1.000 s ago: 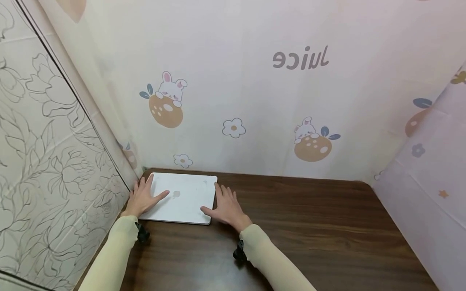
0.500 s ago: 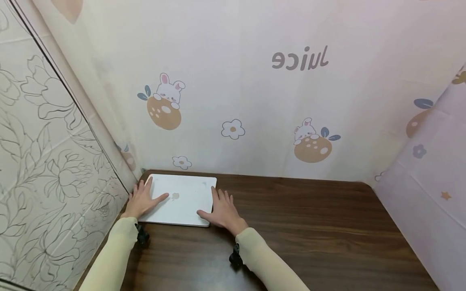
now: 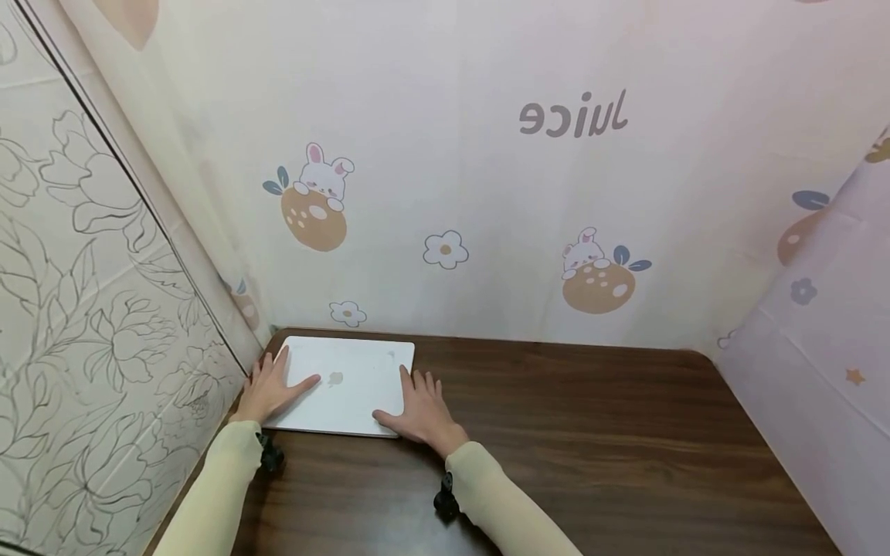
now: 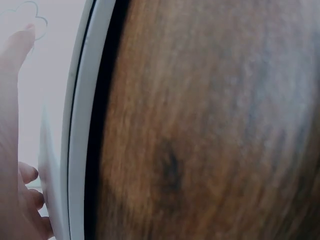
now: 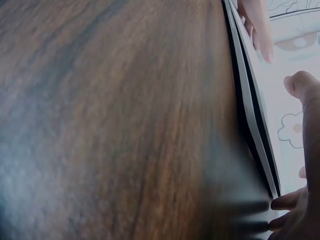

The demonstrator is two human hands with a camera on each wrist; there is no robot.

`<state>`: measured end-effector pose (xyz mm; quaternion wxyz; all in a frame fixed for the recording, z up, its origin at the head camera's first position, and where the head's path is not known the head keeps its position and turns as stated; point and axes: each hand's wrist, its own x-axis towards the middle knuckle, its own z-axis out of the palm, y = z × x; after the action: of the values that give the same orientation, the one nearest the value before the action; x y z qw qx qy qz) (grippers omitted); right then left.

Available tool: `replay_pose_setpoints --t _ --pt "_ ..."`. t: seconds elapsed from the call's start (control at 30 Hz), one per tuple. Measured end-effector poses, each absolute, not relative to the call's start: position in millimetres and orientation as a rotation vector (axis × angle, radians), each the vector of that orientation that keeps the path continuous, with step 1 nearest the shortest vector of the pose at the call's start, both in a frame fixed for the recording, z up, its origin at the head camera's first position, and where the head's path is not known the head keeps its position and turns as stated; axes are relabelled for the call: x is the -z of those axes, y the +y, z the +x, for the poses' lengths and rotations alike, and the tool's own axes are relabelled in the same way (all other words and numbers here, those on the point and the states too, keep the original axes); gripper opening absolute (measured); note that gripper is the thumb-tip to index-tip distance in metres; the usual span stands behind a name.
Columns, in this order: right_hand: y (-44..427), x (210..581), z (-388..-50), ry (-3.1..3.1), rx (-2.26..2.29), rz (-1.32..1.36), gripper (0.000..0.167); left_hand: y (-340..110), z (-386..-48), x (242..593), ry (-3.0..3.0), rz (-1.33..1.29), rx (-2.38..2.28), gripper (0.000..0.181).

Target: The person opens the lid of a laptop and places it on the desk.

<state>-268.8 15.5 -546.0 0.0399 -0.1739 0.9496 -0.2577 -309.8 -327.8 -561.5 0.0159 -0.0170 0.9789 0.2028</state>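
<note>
- Your left hand [image 3: 267,392] and right hand [image 3: 421,411] spread wide at the laptop's [image 3: 348,403] left and right ends.
- Its long axis runs left to right between them.

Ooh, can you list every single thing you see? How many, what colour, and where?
Table: 1, dark brown, low in the head view
Laptop: 1, white, back left of the table
Apple logo: 1, grey, on the laptop
Back sheet: 1, pale, behind the table
Printed word "Juice": 1, grey, mirrored, high on the back sheet
Rabbits: 2, white, on the back sheet
Left panel: 1, off-white with dark flower outlines, far left
Right sheet: 1, pale lilac, far right
Star: 1, orange, on the right sheet
Wrist devices: 2, black, one per wrist
Sleeves: 2, pale yellow-green, on the arms
Left grip: 1, bare, laptop's left edge
Right grip: 1, bare, laptop's right edge
</note>
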Motion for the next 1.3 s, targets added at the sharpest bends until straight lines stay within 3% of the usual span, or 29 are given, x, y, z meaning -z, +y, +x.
replay_pose_setpoints --t 0.57,1.3 --pt "7.4 557.0 -269.9 2.897 0.757 -0.522 0.1 -319.1 -300.6 567.5 3.046 -0.014 -0.626 0.113" --pt "11.5 555.3 -268.5 2.904 0.668 -0.474 0.098 -304.2 -295.4 571.0 3.008 0.0 -0.565 0.125"
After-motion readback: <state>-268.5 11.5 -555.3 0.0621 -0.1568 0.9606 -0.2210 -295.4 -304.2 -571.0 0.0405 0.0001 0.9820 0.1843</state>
